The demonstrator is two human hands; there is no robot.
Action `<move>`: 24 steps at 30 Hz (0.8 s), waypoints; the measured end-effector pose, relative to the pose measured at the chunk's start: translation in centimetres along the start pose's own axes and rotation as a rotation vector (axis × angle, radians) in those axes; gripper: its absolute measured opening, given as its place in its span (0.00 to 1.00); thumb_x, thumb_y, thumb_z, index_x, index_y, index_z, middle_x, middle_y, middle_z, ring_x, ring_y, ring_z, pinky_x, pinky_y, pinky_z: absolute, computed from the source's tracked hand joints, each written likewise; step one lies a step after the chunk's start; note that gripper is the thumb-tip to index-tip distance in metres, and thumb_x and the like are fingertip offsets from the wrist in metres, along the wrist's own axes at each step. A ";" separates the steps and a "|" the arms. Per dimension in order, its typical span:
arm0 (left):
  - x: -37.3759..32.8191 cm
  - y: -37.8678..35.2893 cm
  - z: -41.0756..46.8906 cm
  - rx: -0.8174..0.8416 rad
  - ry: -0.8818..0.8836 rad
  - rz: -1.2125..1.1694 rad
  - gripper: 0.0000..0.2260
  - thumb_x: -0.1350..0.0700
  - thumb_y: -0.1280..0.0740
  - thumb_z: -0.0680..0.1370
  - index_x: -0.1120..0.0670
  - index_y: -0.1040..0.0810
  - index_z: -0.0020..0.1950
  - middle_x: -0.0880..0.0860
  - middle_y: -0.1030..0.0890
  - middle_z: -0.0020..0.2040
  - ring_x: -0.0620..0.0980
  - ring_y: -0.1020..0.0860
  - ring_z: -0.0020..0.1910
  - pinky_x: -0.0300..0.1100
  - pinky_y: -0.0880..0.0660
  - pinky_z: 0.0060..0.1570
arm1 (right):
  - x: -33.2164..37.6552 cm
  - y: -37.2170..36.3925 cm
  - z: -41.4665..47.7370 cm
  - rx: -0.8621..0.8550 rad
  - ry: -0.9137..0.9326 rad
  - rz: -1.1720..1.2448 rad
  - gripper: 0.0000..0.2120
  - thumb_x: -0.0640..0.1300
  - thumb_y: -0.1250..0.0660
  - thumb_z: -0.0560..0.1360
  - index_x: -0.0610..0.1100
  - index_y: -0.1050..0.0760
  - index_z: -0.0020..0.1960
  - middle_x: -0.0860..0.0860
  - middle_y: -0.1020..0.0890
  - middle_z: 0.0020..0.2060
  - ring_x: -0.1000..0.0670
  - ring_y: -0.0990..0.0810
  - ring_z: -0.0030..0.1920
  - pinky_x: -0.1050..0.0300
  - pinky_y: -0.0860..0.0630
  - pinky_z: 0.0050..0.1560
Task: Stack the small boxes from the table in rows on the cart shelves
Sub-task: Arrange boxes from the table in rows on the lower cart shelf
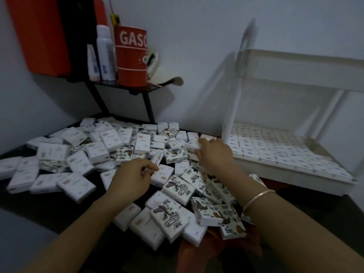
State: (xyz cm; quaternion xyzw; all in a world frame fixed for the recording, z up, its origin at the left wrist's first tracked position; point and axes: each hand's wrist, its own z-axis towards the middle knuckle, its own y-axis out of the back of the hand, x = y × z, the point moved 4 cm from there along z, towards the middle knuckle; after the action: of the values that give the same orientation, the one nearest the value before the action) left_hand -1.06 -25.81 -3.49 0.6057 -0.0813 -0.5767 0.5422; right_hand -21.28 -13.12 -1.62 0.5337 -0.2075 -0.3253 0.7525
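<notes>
Far right stood the cart, its lower shelf filled in rows; small boxes littered the table left of it. My right hand, nearer the cart, pinched one box lying crosswise; my left hand hung loosely curled, empty.

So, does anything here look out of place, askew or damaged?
The small boxes on the table lie in a loose heap, some tilted on others, while those on the cart's lower shelf sit in neat rows. A cap overhangs the edge of the wall shelf. Nothing looks damaged.
</notes>
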 end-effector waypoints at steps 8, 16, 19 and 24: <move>-0.9 -1.1 1.2 -0.036 0.065 0.476 0.18 0.36 0.37 0.76 0.49 0.20 0.39 0.45 0.21 0.34 0.45 0.23 0.35 0.40 0.25 0.41 | 0.8 2.1 -2.8 -0.131 0.106 0.316 0.27 0.36 0.35 0.73 0.48 0.34 0.71 0.49 0.32 0.65 0.47 0.26 0.56 0.53 0.25 0.46; -2.5 -2.4 2.4 0.097 0.192 0.682 0.22 0.32 0.37 0.73 0.51 0.27 0.40 0.48 0.27 0.35 0.51 0.24 0.40 0.47 0.29 0.56 | -0.8 2.5 -5.5 -0.002 -0.134 1.085 0.26 0.34 0.30 0.70 0.55 0.35 0.60 0.51 0.30 0.60 0.52 0.24 0.54 0.63 0.22 0.39; -2.1 -2.3 2.3 0.096 0.183 0.602 0.23 0.32 0.35 0.72 0.52 0.22 0.43 0.49 0.23 0.38 0.51 0.21 0.44 0.44 0.26 0.51 | -1.6 2.9 -6.3 0.078 -0.152 1.205 0.32 0.31 0.31 0.71 0.61 0.35 0.63 0.50 0.30 0.59 0.50 0.22 0.47 0.66 0.26 0.31; -2.5 -0.7 2.5 0.038 0.137 0.395 0.17 0.41 0.29 0.71 0.50 0.25 0.51 0.49 0.21 0.46 0.51 0.23 0.45 0.42 0.26 0.41 | -3.3 3.3 -7.4 0.220 -0.254 1.395 0.26 0.32 0.33 0.73 0.60 0.26 0.59 0.49 0.26 0.59 0.48 0.21 0.50 0.61 0.22 0.38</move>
State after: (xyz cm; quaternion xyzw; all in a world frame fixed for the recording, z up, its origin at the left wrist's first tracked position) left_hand -4.18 -25.11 -1.89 0.6260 -0.1721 -0.4149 0.6374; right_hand -17.88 -5.10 -0.91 0.3074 -0.6179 0.1946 0.6970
